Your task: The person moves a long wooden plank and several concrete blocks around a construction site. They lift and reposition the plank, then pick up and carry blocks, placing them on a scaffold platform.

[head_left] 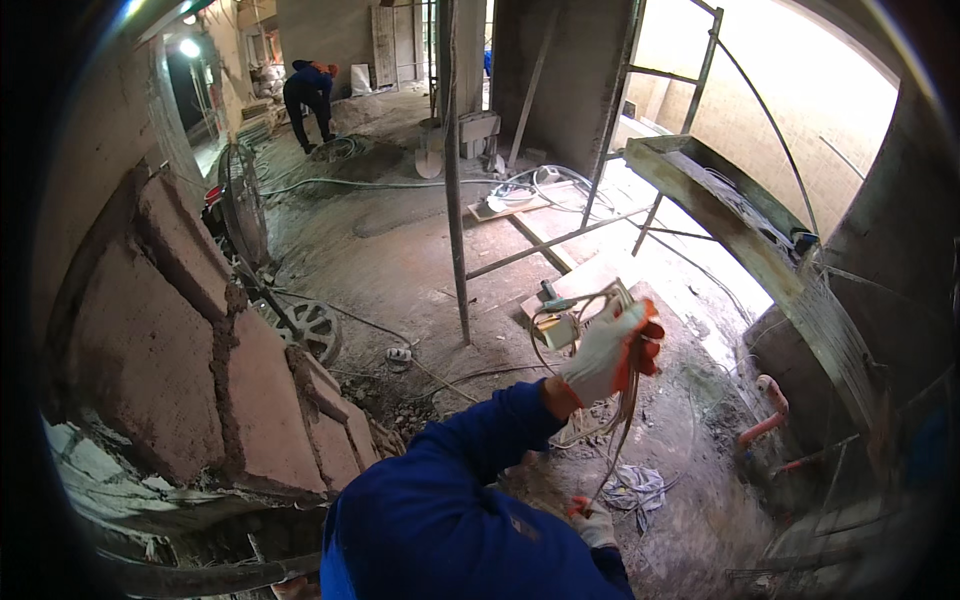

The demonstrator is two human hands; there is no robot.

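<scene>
Left hand (606, 352) grips looped cable (627, 408); right hand (594, 524) its strand (603, 487); floor (395, 265) spreads past scaffold frame's (460, 240) edge.

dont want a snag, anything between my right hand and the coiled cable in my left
Nothing visible stands between the right hand and the coiled cable in the left hand; one strand links them. A crumpled, cloth-like bundle lies on the floor just right of that strand.

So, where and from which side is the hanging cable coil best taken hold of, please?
Probably by the strands of the cable coil just below the raised left hand, coming from the picture's right: there they hang close together as a narrow bundle, while the loops on the left spread apart.
</scene>
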